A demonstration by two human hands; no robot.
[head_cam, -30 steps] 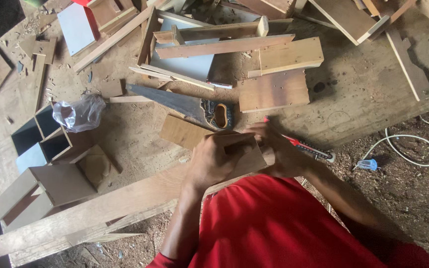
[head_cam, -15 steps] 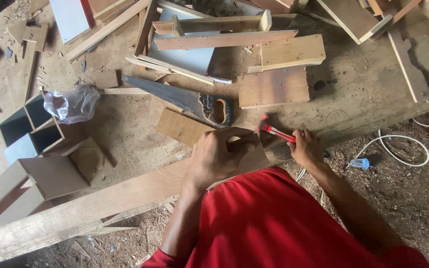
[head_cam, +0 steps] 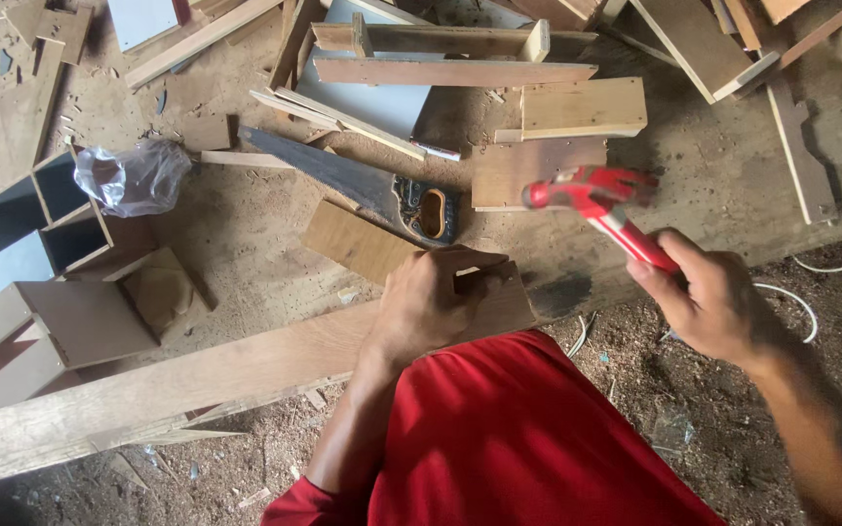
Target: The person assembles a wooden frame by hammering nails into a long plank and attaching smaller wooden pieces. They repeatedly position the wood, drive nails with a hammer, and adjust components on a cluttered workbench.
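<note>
Hammer [head_cam: 592, 200]: I'm seeing a red head, motion-blurred, and a red-and-white handle slanting down to the right, raised above the boards.
Small wooden piece [head_cam: 487, 289]: I'm seeing a brown block lying on the near end of the long plank [head_cam: 197, 375], partly covered.
</note>
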